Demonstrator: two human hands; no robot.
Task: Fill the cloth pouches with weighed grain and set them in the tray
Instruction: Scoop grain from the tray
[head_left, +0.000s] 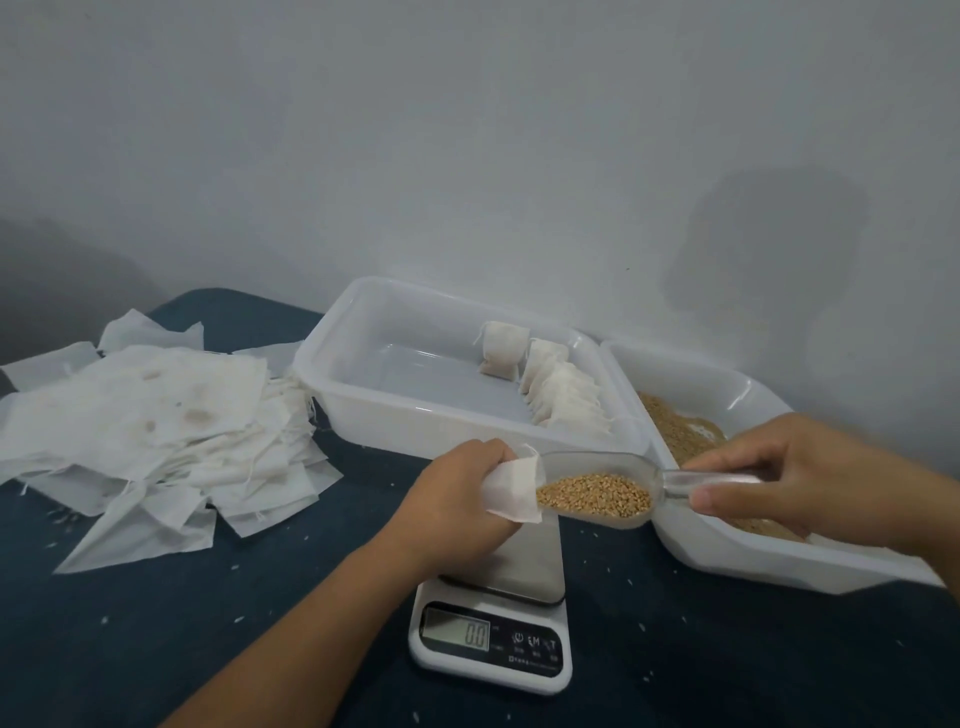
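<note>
The picture is rather dim and has a cool, grey-blue tone. The light is soft and seems to come from the front left, because a large soft shadow falls on the wall (519, 130) at the right, and another dark area lies on the wall at the far left. The white trays (332, 364) show small bright reflections on their rims. The display of the scale (491, 654) is readable but a little soft. Fine detail is smeared, as from compression, mostly on the dark worktop (156, 623). The wide lens bends the edges, so the worktop and the forearms look stretched near the corners.
</note>
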